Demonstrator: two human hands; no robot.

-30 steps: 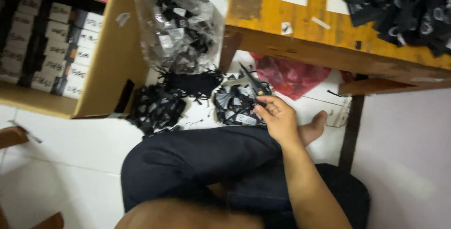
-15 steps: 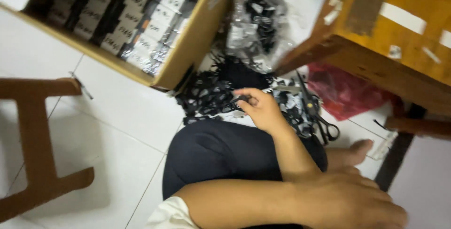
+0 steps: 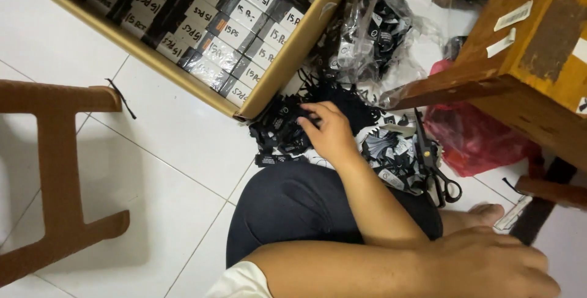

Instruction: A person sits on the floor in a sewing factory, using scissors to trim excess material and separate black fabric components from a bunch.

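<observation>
I sit on a white tiled floor with dark trousers [image 3: 293, 212] over my crossed legs. My right hand [image 3: 330, 132] reaches forward into a loose pile of small black tags [image 3: 281, 128] beside a cardboard box, its fingers curled down onto them. A second heap of black and white tags [image 3: 391, 151] lies just right of that hand. My left arm crosses the bottom of the view, and my left hand [image 3: 489, 264] rests at the lower right with its fingertips cut off by the frame edge. Black scissors [image 3: 435, 172] lie by the second heap.
An open cardboard box [image 3: 287, 72] holds rows of small black and white boxes. A clear plastic bag of tags [image 3: 379, 35] leans behind the piles. A wooden table [image 3: 526, 72] and red bag [image 3: 477, 139] stand right, a brown stool [image 3: 55, 169] left, my bare foot [image 3: 483, 215] below.
My view has swung left and down. My right hand has moved from the black and white heap by the scissors to the black tag pile near the box. My left arm has come into view.
</observation>
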